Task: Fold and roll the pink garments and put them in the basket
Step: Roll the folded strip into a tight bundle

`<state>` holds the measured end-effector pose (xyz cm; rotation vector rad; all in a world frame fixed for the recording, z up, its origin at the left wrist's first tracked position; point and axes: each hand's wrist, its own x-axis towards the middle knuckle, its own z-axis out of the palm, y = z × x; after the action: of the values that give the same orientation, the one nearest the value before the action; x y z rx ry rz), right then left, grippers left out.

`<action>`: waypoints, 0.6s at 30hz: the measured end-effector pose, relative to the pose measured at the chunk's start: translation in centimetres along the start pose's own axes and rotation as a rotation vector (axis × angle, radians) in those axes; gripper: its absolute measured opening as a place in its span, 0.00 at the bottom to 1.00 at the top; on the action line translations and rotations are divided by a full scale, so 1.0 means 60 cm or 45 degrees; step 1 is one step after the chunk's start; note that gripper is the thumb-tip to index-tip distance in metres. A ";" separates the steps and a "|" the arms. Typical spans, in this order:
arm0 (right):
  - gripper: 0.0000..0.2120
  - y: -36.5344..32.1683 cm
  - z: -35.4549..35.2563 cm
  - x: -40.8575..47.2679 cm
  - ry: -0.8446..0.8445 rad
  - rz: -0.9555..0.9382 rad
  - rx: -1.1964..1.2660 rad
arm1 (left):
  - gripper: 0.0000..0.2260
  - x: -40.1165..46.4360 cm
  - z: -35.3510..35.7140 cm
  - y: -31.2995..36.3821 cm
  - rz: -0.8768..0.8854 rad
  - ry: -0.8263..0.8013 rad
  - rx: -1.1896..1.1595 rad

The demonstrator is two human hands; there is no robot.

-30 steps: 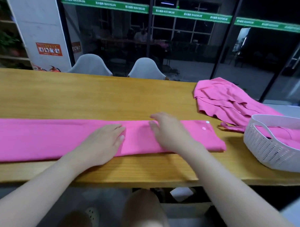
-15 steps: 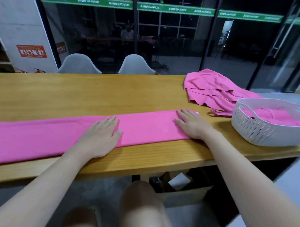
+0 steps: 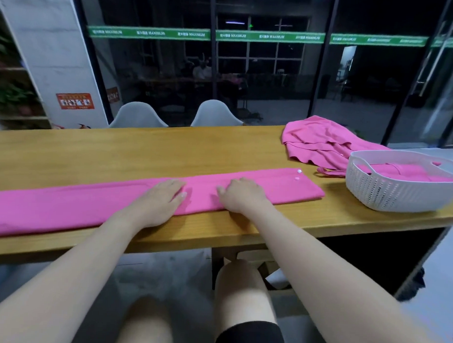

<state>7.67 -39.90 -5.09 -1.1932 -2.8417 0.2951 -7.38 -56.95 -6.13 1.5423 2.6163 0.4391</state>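
A pink garment folded into a long narrow strip (image 3: 72, 204) lies along the near edge of the wooden table (image 3: 144, 153), running off the left of the view. Two white buttons show near its right end. My left hand (image 3: 159, 202) lies flat on the strip at its middle. My right hand (image 3: 241, 196) rests palm down on the strip just to the right, fingers pointing left. A white perforated basket (image 3: 396, 190) stands at the right with pink cloth inside. A loose pink garment (image 3: 321, 144) lies heaped behind the basket.
Two white chairs (image 3: 214, 114) stand behind the table's far edge, in front of a dark glass wall. The table's right end is just past the basket. My knees show below the table's front edge.
My right hand slid out to the strip's right end and has come back left toward the middle, beside my left hand. The left hand stayed put on the cloth.
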 end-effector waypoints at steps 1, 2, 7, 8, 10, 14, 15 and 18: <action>0.37 -0.030 0.007 -0.008 -0.030 0.016 0.036 | 0.24 -0.013 -0.010 -0.029 -0.035 0.000 0.012; 0.40 -0.056 0.016 -0.015 -0.056 0.053 0.066 | 0.24 -0.027 -0.020 -0.059 -0.085 -0.012 0.028; 0.51 -0.110 0.044 0.000 -0.077 0.096 0.119 | 0.27 -0.087 -0.031 -0.139 -0.292 -0.053 0.226; 0.51 -0.107 0.042 0.014 -0.086 0.040 0.125 | 0.28 -0.093 -0.029 -0.135 -0.318 -0.062 0.248; 0.49 -0.097 0.034 0.052 -0.111 -0.076 0.132 | 0.29 -0.102 -0.029 -0.122 -0.355 -0.111 0.294; 0.41 -0.082 0.020 0.140 -0.176 -0.227 0.046 | 0.29 -0.114 -0.053 -0.112 -0.199 -0.241 0.459; 0.39 -0.081 0.017 0.163 -0.200 -0.254 0.050 | 0.29 -0.113 -0.063 -0.115 -0.139 -0.262 0.470; 0.34 -0.079 0.007 0.232 -0.248 -0.285 0.132 | 0.26 -0.093 -0.068 -0.122 -0.013 -0.236 0.396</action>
<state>-5.48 -33.34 -5.05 -0.8616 -3.0436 0.5666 -11.67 -65.97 -4.76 1.5606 2.6374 -0.1152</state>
